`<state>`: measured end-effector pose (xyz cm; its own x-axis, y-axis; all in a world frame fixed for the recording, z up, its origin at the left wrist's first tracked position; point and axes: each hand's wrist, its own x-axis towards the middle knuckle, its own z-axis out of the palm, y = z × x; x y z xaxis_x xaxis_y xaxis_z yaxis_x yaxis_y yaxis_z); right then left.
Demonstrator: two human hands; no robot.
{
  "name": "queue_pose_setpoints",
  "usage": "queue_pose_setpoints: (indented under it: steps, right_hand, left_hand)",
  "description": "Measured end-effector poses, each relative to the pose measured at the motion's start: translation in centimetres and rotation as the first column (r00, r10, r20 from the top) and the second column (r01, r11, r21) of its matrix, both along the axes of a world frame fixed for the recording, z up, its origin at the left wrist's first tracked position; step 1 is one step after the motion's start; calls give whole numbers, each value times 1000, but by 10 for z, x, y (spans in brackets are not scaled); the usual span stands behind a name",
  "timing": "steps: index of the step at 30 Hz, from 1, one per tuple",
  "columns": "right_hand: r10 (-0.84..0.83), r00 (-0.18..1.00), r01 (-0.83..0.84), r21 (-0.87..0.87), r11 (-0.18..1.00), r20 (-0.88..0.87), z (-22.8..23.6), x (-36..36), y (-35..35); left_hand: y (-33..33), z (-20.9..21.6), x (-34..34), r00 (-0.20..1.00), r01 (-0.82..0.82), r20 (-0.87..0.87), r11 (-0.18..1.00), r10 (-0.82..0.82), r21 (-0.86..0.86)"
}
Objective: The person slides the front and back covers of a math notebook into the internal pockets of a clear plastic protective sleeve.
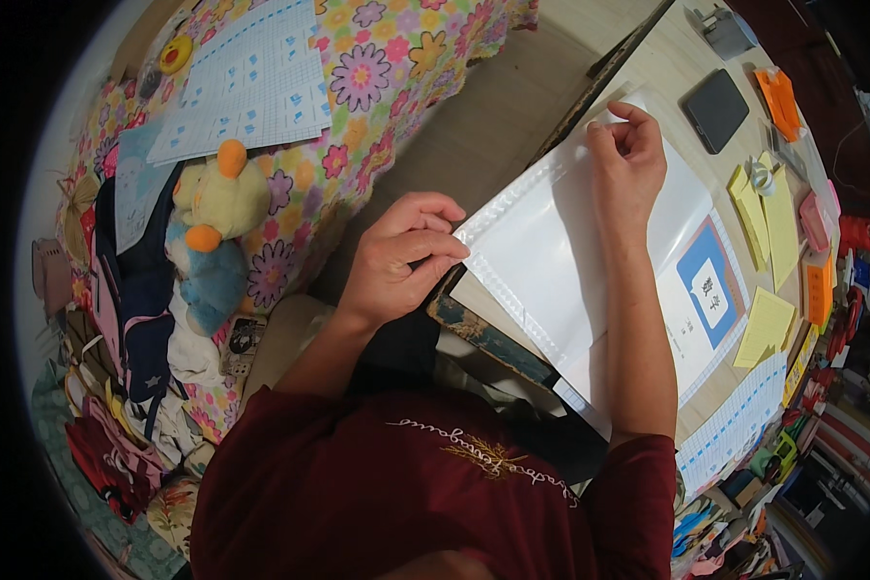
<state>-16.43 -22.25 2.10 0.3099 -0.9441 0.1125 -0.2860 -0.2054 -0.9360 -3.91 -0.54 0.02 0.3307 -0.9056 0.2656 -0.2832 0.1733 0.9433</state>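
Observation:
A white book [679, 324] with a blue and pink panel lies on the desk. A clear plastic book cover [527, 256], shiny and with a bumpy strip along its edge, spreads to the left of the panel. My left hand [406, 256] pinches the cover's near left corner, just past the desk's edge. Farther off, my right hand [628, 164] is closed at the far edge of the cover, thumb against the curled fingers. Its forearm crosses over the book and hides part of it.
The desk [590, 145] also bears a dark phone [715, 111], yellow paper pieces [766, 327], an orange packet [779, 101] and a gridded sheet [735, 425]. At left, a flowered bed cover [377, 87] holds printed sheets [251, 87] and a plush duck [222, 198].

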Motion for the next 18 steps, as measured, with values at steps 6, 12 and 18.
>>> queue_pose_setpoints:
  steps: [6, 12, 18]
  right_hand:
    - [-8, 1000, 8, -5, 1000, -20, 1, 0, 1]
    - [-21, 999, 20, -8, 1000, -34, 0, 0, 0]
    - [-26, 998, 25, -21, 999, -60, 1, 0, 0]
  left_hand:
    - [-2, 0, 0, 999, -45, -6, 999, 45, -14]
    - [-3, 1, 1, 998, -49, 36, 999, 49, 8]
    - [-5, 2, 3, 994, -46, 100, 999, 45, 9]
